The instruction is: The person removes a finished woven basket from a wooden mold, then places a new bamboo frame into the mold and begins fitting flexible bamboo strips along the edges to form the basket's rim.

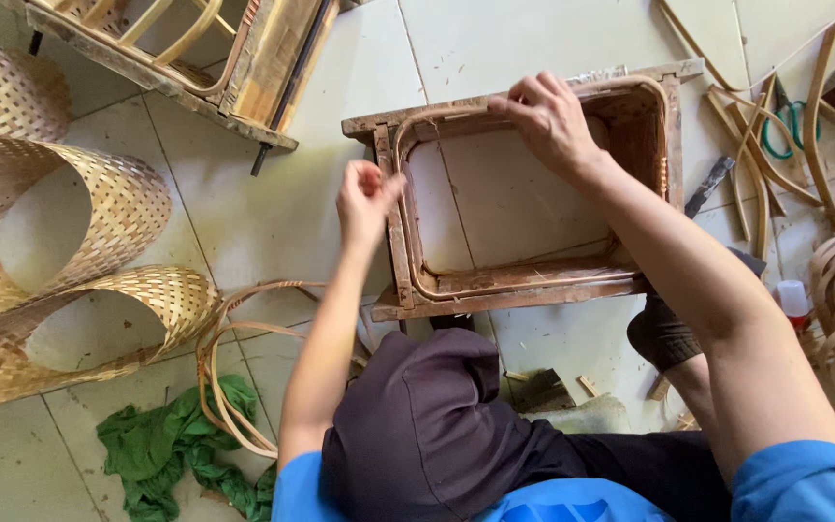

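A: What step is this?

B: Looks like fitting a bamboo strip (414, 208) round the inside of the wooden frame mould (524, 286), which sits on the floor in front of the person's knees. Right hand (551, 121) presses down on the far rail, fingers curled over the strip at the top edge. Left hand (367, 198) is at the near-left corner, fingertips pinched together, prob. on the strip's end; can't tell for sure.

A: Next move needs?

B: I'd say steady pressure so the strip hugs the corners w/o springing out.

A: Surroundings?

B: Pale tiled floor (273, 217), dusty w/ shavings. Woven bamboo sleeves (70, 222) to the left, green cloth (181, 445), loose rim hoops (219, 367), scissors (787, 121) and spare strips at right, another wooden frame (244, 58) top left.
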A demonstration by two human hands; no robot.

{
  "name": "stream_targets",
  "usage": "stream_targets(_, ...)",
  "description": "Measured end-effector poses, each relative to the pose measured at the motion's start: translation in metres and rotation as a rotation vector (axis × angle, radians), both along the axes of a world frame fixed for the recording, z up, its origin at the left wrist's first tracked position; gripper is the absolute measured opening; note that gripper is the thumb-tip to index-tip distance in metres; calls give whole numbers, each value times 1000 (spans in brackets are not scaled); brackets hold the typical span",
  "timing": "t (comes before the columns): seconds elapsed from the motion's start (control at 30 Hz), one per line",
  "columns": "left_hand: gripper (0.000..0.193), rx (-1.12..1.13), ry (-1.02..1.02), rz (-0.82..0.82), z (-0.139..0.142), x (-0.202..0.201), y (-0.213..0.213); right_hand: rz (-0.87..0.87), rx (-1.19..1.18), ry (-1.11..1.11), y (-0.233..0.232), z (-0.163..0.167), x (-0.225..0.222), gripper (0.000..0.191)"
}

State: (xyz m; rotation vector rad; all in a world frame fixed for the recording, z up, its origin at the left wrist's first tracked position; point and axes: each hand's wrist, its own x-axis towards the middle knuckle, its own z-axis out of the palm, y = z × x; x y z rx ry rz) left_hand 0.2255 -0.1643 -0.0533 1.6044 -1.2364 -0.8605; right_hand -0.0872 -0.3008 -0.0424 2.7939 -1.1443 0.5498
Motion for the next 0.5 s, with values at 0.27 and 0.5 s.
stream_targets(0.27,46,375,362,-102,-26,33,-44,63,172,-148,22,2,-15,21)
stream_targets(0.5,48,436,355,-126,-24,36,-51,104,199,-144,28,12,-13,18)
